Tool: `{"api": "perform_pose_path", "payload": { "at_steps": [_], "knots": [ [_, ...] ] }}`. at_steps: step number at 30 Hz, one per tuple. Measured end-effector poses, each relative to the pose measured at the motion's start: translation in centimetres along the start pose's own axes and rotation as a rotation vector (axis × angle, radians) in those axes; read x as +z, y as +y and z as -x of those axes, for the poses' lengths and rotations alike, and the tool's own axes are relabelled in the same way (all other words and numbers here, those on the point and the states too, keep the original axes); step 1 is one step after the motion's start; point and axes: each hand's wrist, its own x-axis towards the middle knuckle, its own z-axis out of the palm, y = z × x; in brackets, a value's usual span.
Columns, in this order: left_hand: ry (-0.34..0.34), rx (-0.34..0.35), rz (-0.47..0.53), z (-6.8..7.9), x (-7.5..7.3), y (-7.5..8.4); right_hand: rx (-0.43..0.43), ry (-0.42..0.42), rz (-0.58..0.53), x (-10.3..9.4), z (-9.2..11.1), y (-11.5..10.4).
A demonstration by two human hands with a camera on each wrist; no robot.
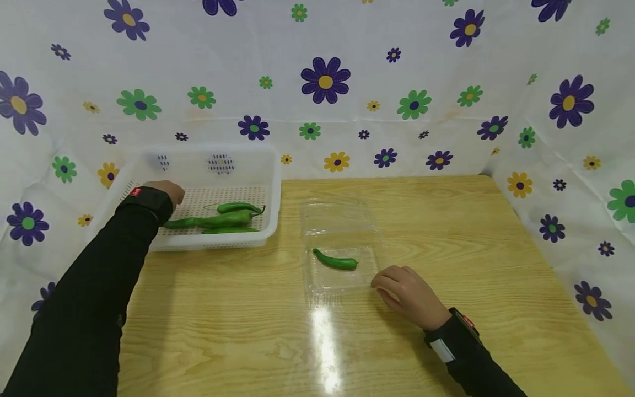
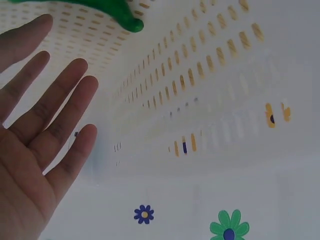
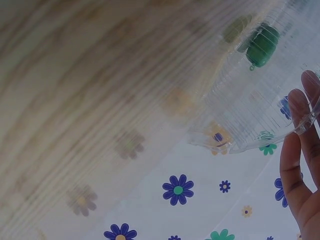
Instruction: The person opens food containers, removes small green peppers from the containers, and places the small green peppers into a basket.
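My left hand (image 1: 172, 191) reaches into the left part of a white perforated plastic basket (image 1: 270, 220). In the left wrist view, the left hand (image 2: 47, 135) has its fingers spread and holds nothing, near a green pepper (image 2: 117, 12). Several long green peppers (image 1: 230, 219) lie on the basket floor to its right. One curved green pepper (image 1: 337, 261) rests inside a clear plastic clamshell box (image 1: 317, 282) with its lid laid back. Fingers of my right hand (image 1: 409, 295) touch the box's near right edge; the right wrist view shows these fingers (image 3: 295, 165) fairly straight at the rim.
The basket and box stand on a light wood-grain table (image 1: 238, 320). A white cloth (image 1: 278, 44) with printed flowers hangs behind the table and along its sides. The basket's raised walls surround the left hand.
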Motion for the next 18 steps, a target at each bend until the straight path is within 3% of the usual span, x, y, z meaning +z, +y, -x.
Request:
{"api": "perform_pose_path", "payload": {
  "at_steps": [2,10,14,18],
  "knots": [
    [0.023,0.014,0.0,-0.1,0.1,-0.6,-0.001,-0.002,0.002,0.0,0.0,0.0],
    [0.182,0.051,0.02,1.7,-2.0,0.1,0.005,-0.009,0.009,-0.2,-0.4,-0.1],
    [0.268,0.099,0.002,3.6,-3.1,2.0,0.013,-0.014,0.018,-0.4,-0.5,-0.3],
    [0.421,0.157,0.023,5.8,-3.3,5.2,0.016,-0.022,0.022,-0.3,-0.2,-0.4]
  ]
}}
